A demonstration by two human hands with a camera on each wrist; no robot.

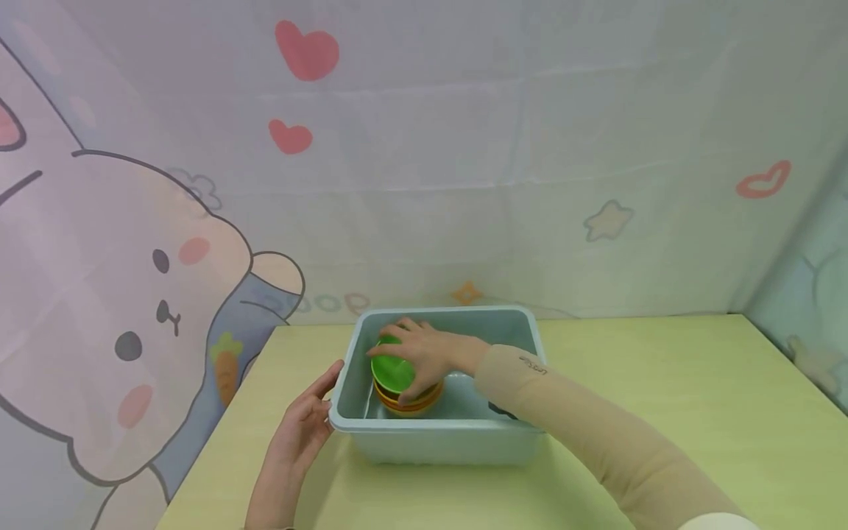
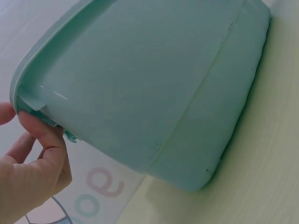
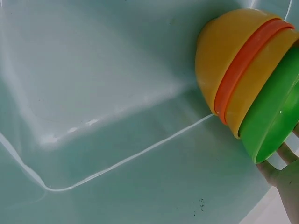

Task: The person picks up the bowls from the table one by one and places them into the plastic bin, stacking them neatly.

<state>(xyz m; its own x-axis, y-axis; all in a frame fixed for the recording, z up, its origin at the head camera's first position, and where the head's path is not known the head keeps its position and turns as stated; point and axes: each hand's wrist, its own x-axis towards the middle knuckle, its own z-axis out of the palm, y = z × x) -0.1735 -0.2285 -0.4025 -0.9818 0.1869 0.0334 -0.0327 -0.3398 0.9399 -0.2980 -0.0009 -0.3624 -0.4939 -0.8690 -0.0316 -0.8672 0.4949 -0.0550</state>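
Observation:
A pale blue-green plastic bin [image 1: 444, 445] sits on the table, and my left hand [image 1: 306, 427] holds its left rim. In the left wrist view, the fingers [image 2: 49, 140] curl under the lip of the bin wall [image 2: 140, 84]. Inside the bin, on its left side, stands a stack of bowls: yellow bowls [image 3: 229, 51] with an orange bowl [image 3: 236, 70] between them. A green bowl [image 1: 391, 372] sits tilted on top. My right hand [image 1: 427, 355] reaches in from above and grips the green bowl, its fingers [image 3: 268, 172] at the rim.
The light yellow-green table [image 1: 649, 412] extends on both sides of the bin. Behind it hangs a pale cloth [image 1: 530, 147] printed with hearts and a cartoon animal. A small dark object [image 1: 501, 411] shows inside the bin beside the right sleeve [image 1: 583, 423].

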